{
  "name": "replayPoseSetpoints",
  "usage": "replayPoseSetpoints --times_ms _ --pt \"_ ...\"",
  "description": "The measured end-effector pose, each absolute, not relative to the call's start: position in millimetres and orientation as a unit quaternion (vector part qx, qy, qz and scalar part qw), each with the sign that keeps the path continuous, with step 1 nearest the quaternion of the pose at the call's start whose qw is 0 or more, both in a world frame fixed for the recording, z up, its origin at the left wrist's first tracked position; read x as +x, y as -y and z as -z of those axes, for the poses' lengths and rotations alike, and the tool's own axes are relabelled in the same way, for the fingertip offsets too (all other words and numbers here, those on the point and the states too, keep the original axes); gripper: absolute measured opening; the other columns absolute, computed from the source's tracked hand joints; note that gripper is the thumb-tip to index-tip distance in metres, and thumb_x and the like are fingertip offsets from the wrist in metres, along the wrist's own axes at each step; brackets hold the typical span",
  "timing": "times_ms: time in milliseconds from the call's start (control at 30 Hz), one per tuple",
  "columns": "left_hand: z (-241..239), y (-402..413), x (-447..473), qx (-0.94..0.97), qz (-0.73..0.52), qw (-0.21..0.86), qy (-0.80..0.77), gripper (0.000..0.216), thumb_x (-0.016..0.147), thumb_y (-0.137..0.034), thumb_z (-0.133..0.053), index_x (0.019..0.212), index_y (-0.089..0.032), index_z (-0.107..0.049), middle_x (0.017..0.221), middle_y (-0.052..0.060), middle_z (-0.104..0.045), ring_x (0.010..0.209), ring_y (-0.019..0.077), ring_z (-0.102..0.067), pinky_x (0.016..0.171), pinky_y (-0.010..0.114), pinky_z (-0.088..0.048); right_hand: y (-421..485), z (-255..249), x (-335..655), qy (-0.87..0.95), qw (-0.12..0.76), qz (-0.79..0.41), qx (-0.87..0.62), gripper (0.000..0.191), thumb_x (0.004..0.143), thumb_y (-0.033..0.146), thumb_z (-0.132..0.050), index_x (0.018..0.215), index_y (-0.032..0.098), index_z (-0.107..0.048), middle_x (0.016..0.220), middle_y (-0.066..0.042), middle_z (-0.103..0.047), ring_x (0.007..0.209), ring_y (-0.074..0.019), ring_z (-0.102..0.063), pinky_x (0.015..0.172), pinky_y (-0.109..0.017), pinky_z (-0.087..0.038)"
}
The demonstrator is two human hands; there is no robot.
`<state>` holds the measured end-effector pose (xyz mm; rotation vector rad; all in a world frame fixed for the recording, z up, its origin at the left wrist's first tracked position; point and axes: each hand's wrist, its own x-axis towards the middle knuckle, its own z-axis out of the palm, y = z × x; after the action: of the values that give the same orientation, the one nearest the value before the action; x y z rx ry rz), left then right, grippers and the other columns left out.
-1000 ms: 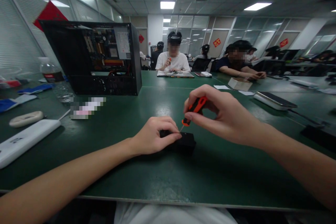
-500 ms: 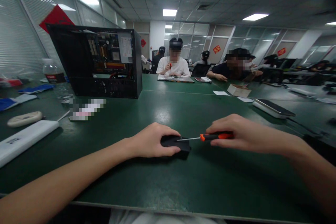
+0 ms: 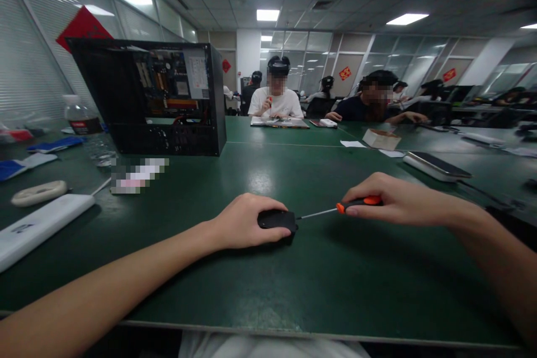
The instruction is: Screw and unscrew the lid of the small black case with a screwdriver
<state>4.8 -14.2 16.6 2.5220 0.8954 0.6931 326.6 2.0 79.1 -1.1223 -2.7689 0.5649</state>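
My left hand [image 3: 241, 224] rests on the green table [image 3: 319, 285], fingers wrapped round a small black box-shaped device [image 3: 277, 219]. My right hand [image 3: 394, 204] grips an orange-and-black screwdriver [image 3: 339, 210] held almost level. Its thin metal tip points left and meets the right side of the black device.
An open black computer case [image 3: 151, 98] stands at the back left, with a water bottle [image 3: 86, 131], a white flat device [image 3: 37, 226] and a white oval object [image 3: 33, 192] near it. A phone-like device [image 3: 436, 165] lies at right. Other people sit across the table.
My right hand tipped the screwdriver from steeply upright down to nearly level, then drew it a little to the right. My left hand kept hold of the black device.
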Motion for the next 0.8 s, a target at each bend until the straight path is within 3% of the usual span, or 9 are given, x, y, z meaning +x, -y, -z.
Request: replayPoseSetpoints --times_ms 267,467,633,800 --pt "-12 15 5 0.886 -0.256 0.184 -0.339 0.040 0.086 -0.046 -0.072 0.113 -0.016 -0.075 0.107 0.008 -0.079 0.091 0.0229 -0.073 0.077 0.028 -0.052 0 -69 310 0.913 0.029 -0.189 -0.361 0.049 0.098 0.057 -0.048 0.105 0.017 -0.076 0.085 -0.006 -0.074 0.071 -0.0161 -0.064 0.064 -0.027 -0.043" --pt "-11 15 6 0.888 -0.263 0.186 -0.329 0.042 0.087 -0.044 -0.073 0.117 -0.014 -0.073 0.108 0.009 -0.078 0.093 0.0234 -0.073 0.080 0.030 -0.052 -11 -45 300 0.922 -0.006 -0.173 -0.346 0.056 0.100 0.062 -0.041 0.087 0.015 -0.069 0.071 -0.003 -0.064 0.063 -0.0129 -0.055 0.060 -0.026 -0.036" --pt "-9 17 11 0.879 -0.309 0.171 -0.320 0.041 0.089 -0.040 -0.073 0.119 -0.013 -0.072 0.110 0.012 -0.077 0.096 0.0244 -0.071 0.087 0.034 -0.052 -12 -24 282 0.931 0.034 -0.186 -0.313 0.055 0.102 0.059 -0.038 0.080 0.015 -0.062 0.068 -0.001 -0.058 0.059 -0.0112 -0.051 0.059 -0.025 -0.034" --pt "-13 11 3 0.887 -0.288 0.201 -0.299 0.049 0.086 -0.037 -0.075 0.127 -0.012 -0.068 0.120 0.014 -0.074 0.105 0.0252 -0.070 0.091 0.034 -0.052 -10 -26 283 0.937 0.080 -0.150 -0.306 0.051 0.102 0.057 -0.041 0.087 0.015 -0.066 0.073 -0.004 -0.064 0.063 -0.0122 -0.054 0.062 -0.025 -0.036"
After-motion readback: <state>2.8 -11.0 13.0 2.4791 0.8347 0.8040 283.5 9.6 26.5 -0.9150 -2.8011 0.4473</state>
